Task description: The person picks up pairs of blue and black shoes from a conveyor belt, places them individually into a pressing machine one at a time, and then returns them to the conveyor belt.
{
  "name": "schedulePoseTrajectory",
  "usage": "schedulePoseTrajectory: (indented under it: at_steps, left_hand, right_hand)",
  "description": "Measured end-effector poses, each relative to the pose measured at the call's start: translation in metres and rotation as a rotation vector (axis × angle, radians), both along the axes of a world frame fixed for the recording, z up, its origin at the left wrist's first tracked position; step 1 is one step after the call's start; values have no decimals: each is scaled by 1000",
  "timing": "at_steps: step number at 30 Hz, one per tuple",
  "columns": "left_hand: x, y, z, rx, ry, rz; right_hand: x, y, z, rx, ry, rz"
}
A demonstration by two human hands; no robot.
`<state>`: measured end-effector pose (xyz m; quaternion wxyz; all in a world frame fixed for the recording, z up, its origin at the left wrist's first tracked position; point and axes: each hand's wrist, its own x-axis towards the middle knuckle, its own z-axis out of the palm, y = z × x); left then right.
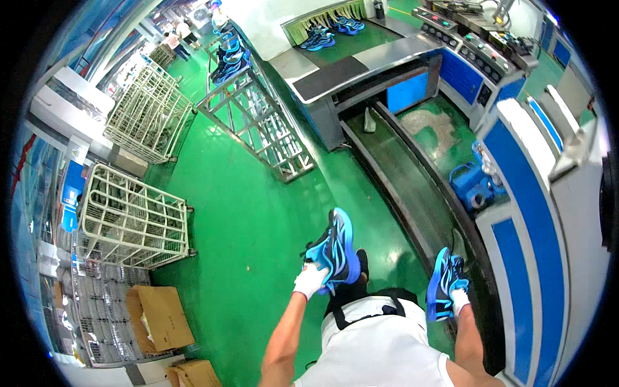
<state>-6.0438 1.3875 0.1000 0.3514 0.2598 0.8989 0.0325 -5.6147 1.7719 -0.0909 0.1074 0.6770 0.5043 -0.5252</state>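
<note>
In my gloved left hand point(311, 280) is a black and blue sneaker point(338, 248), gripped at its collar with the toe pointing away from me and the blue sole turned to the right. A matching sneaker point(442, 284) hangs from my right hand point(460, 300), which also wears a white glove; its fingers are partly hidden inside the shoe opening. That second shoe is beside the low dark conveyor trough point(419, 187), its sole facing left. Both shoes are held clear of the floor, one on each side of my body.
Ahead stands a metal rack point(258, 122) with sneakers point(230, 58) on top. More sneakers point(332, 32) lie at a curtained machine opening. Wire cage carts point(135, 216) and a cardboard box point(164, 316) line the left. Blue-and-white machine cabinets point(516, 245) border the right. People point(177, 42) are far off.
</note>
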Motion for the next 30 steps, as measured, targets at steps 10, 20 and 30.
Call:
schedulePoseTrajectory:
  at_steps: [10, 20, 30]
  left_hand:
    - [-322, 267, 42, 267, 88, 247]
    - [-607, 473, 104, 306, 361, 173]
    - [-757, 563, -18, 178, 450, 233]
  right_hand:
    - [-109, 15, -34, -317, -95, -473]
    - [-434, 260, 39, 192, -235, 354]
    - [-869, 467, 208, 943, -96, 839]
